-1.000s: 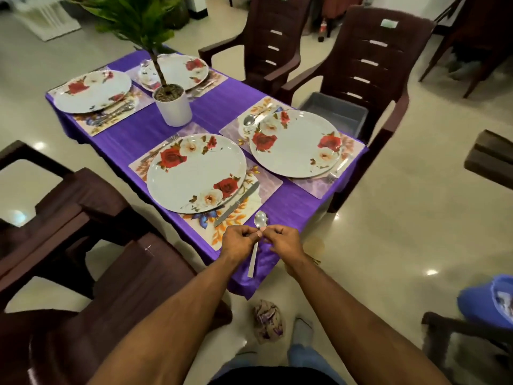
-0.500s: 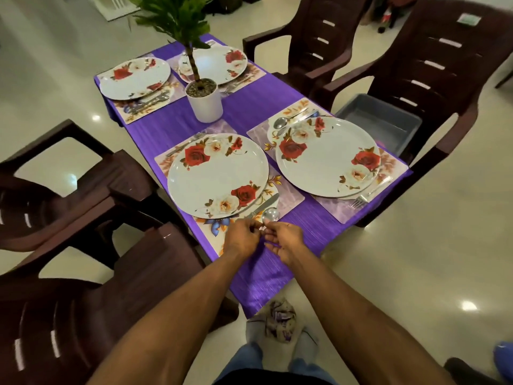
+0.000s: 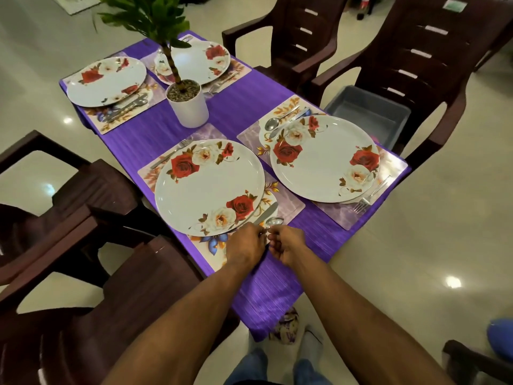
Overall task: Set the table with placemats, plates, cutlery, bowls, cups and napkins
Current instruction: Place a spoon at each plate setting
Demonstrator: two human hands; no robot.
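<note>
A purple-clothed table (image 3: 244, 107) carries several floral placemats, each under a white rose-patterned plate. The nearest plate (image 3: 208, 187) lies on its placemat (image 3: 288, 211) with a fork (image 3: 172, 154) at its far left and a knife (image 3: 266, 212) at its near right. My left hand (image 3: 245, 247) and my right hand (image 3: 286, 245) meet at the placemat's near corner, both pinching the handle of a spoon (image 3: 274, 221) whose bowl shows beside the knife. The right plate (image 3: 324, 159) has a spoon (image 3: 273, 123) and a fork (image 3: 366, 197) beside it.
A potted plant in a white pot (image 3: 188, 104) stands mid-table. Dark brown plastic chairs surround the table; the far right chair (image 3: 416, 65) holds a grey tub (image 3: 366, 112). A stack of chairs (image 3: 83, 301) is close on my left. A patterned cloth bundle (image 3: 286, 326) lies by my feet.
The view has closed in on the table. My hands, still together on the spoon, have brought it from the table's near edge up beside the knife on the nearest placemat.
</note>
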